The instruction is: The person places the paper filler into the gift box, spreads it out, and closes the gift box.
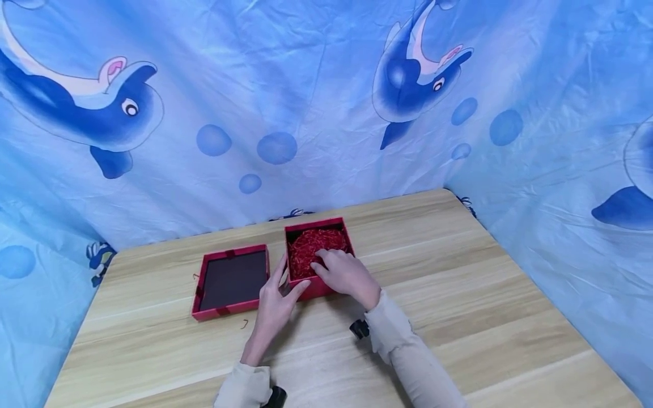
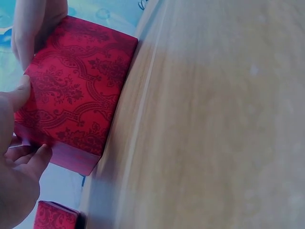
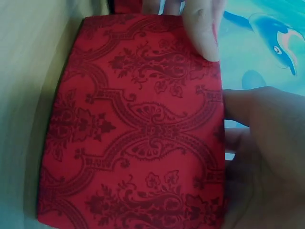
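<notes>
A red box (image 1: 317, 290) with a dark damask pattern stands upright on the table, filled with red shredded paper (image 1: 306, 243). My left hand (image 1: 275, 303) holds its near left corner, thumb on the front wall and fingers along the left side. Over the front rim reaches my right hand (image 1: 343, 271), its fingers and thumb apart and touching the paper shreds. The left wrist view shows the patterned front wall (image 2: 76, 86) with the left hand (image 2: 19, 176) at its edge. In the right wrist view the right hand's fingertips are hidden behind the box wall (image 3: 143, 129).
Left of the box lies a shallow red lid (image 1: 232, 309), its dark inside facing up. Stray paper shreds (image 1: 244, 323) lie near it on the wooden table (image 1: 459, 283). A blue dolphin-print curtain (image 1: 316, 102) hangs behind the table and along its sides.
</notes>
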A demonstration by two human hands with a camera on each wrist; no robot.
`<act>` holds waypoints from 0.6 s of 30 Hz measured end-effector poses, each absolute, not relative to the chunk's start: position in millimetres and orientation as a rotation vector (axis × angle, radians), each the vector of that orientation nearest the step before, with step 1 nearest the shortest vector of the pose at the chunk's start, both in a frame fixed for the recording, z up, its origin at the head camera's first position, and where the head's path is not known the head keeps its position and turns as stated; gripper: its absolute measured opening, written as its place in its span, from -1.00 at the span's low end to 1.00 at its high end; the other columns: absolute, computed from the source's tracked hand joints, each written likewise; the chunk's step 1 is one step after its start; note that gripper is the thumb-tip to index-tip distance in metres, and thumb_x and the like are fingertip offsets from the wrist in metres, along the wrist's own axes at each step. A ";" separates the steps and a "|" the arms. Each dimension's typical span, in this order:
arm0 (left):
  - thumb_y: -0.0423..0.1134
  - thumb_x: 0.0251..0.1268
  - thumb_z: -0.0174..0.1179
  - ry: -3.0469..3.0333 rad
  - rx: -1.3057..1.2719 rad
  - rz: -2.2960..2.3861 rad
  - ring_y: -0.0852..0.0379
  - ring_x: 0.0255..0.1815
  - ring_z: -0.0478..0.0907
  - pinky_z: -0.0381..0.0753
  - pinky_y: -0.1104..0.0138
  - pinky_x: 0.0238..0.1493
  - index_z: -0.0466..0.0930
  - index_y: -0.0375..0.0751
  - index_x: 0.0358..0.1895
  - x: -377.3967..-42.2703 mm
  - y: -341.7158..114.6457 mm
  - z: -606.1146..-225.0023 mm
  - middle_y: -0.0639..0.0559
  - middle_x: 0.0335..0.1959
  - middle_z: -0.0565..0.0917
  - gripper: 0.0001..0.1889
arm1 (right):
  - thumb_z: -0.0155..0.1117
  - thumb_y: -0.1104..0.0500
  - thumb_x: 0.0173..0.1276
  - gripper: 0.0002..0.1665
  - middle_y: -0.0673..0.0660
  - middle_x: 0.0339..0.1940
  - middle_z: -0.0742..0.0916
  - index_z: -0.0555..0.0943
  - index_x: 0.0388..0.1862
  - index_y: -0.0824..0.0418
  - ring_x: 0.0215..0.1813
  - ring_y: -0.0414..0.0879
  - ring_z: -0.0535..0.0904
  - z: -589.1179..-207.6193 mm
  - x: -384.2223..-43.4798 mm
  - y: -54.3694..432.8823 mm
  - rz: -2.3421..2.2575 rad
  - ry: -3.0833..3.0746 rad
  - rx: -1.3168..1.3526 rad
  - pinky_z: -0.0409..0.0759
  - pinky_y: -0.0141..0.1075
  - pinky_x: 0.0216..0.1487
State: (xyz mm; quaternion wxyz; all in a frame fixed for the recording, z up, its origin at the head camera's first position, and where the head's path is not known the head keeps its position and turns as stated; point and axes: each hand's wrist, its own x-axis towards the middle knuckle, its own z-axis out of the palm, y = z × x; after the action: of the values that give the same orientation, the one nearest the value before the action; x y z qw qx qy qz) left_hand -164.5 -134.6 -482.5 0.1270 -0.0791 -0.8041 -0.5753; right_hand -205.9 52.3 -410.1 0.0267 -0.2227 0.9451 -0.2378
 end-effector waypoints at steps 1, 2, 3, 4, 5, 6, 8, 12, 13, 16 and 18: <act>-0.14 0.32 0.46 -2.341 -0.231 -1.675 -0.12 0.54 0.26 0.52 0.06 0.28 0.20 -0.16 0.63 -164.7 -134.2 -482.9 -0.22 0.57 0.29 -0.12 | 0.15 0.02 0.65 -0.49 0.26 0.17 0.72 0.58 0.35 0.33 0.16 0.11 0.67 -410.6 -205.2 52.4 -0.727 2.925 -0.674 0.68 -0.01 0.11; -0.15 0.32 0.46 -2.342 -0.234 -1.674 -0.12 0.54 0.26 0.52 0.07 0.28 0.20 -0.16 0.63 -165.1 -133.7 -483.4 -0.22 0.57 0.29 -0.12 | 0.15 0.02 0.64 -0.49 0.26 0.20 0.71 0.57 0.36 0.32 0.20 0.11 0.66 -410.8 -204.3 53.0 -0.743 2.925 -0.661 0.67 0.00 0.14; -0.16 0.32 0.46 -2.341 -0.237 -1.672 -0.12 0.54 0.26 0.52 0.06 0.28 0.21 -0.16 0.63 -165.5 -133.0 -483.6 -0.21 0.57 0.29 -0.12 | 0.16 0.02 0.64 -0.50 0.26 0.22 0.70 0.58 0.36 0.31 0.22 0.12 0.64 -411.1 -203.1 54.2 -0.755 2.939 -0.660 0.66 0.01 0.17; -0.16 0.32 0.46 -2.343 -0.235 -1.663 -0.12 0.54 0.27 0.52 0.06 0.28 0.21 -0.17 0.63 -165.6 -133.1 -483.3 -0.21 0.57 0.30 -0.12 | 0.17 0.03 0.63 -0.51 0.26 0.23 0.70 0.59 0.34 0.31 0.25 0.13 0.63 -411.1 -201.6 54.9 -0.771 2.956 -0.670 0.64 0.02 0.20; -0.16 0.31 0.47 -2.347 -0.231 -1.652 -0.11 0.54 0.27 0.52 0.06 0.28 0.21 -0.16 0.63 -165.6 -133.0 -482.8 -0.20 0.57 0.30 -0.12 | 0.18 0.04 0.63 -0.52 0.26 0.24 0.69 0.60 0.33 0.30 0.27 0.14 0.61 -411.1 -199.7 56.0 -0.792 2.975 -0.684 0.62 0.03 0.23; -0.16 0.30 0.48 -2.351 -0.229 -1.641 -0.11 0.53 0.28 0.52 0.06 0.28 0.21 -0.16 0.63 -165.5 -132.9 -482.8 -0.20 0.56 0.31 -0.11 | 0.18 0.04 0.62 -0.54 0.26 0.25 0.69 0.61 0.32 0.30 0.28 0.14 0.61 -411.3 -197.7 57.5 -0.806 2.999 -0.699 0.61 0.03 0.25; -0.15 0.29 0.49 -2.359 -0.229 -1.628 -0.10 0.53 0.29 0.52 0.07 0.28 0.21 -0.15 0.63 -165.8 -132.5 -482.3 -0.18 0.56 0.31 -0.10 | 0.20 0.06 0.61 -0.57 0.25 0.25 0.68 0.63 0.28 0.28 0.29 0.14 0.60 -411.6 -193.5 60.9 -0.849 3.052 -0.735 0.59 0.02 0.28; -0.14 0.29 0.49 -2.354 -0.247 -1.653 -0.11 0.52 0.30 0.53 0.10 0.27 0.19 -0.17 0.63 -166.1 -131.5 -480.1 -0.19 0.57 0.30 -0.09 | 0.22 0.11 0.58 -0.64 0.20 0.19 0.70 0.68 0.20 0.26 0.25 0.10 0.61 -415.6 -186.6 68.1 -1.075 3.118 -0.854 0.59 -0.02 0.28; -0.13 0.29 0.49 -2.355 -0.245 -1.660 -0.11 0.50 0.32 0.53 0.12 0.26 0.19 -0.16 0.64 -165.9 -131.7 -479.7 -0.20 0.57 0.29 -0.09 | 0.23 0.13 0.57 -0.66 0.18 0.18 0.71 0.69 0.19 0.26 0.24 0.08 0.62 -417.9 -185.2 69.5 -1.162 3.118 -0.901 0.59 -0.04 0.28; -0.11 0.31 0.48 -2.362 -0.231 -1.675 -0.11 0.44 0.41 0.56 0.18 0.24 0.18 -0.14 0.64 -163.7 -134.0 -478.8 -0.18 0.57 0.29 -0.09 | 0.23 0.23 0.55 -0.71 0.15 0.14 0.73 0.69 0.16 0.27 0.22 0.03 0.63 -429.0 -180.9 71.8 -1.465 3.065 -1.091 0.59 -0.09 0.28; -0.12 0.31 0.47 -2.355 -0.227 -1.689 -0.13 0.38 0.47 0.58 0.20 0.21 0.19 -0.15 0.64 -160.8 -137.4 -478.4 -0.19 0.56 0.31 -0.10 | 0.22 0.32 0.51 -0.71 0.15 0.11 0.74 0.68 0.15 0.30 0.17 0.02 0.65 -438.5 -177.8 71.0 -1.678 2.989 -1.230 0.61 -0.13 0.25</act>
State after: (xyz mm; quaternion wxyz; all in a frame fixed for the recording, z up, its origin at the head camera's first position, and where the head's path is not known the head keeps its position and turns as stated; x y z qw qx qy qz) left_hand -160.8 -137.4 -478.4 0.1169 -0.0776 -0.8046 -0.5770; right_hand -177.8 71.0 -438.5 -0.2477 -0.3273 0.7952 -0.4463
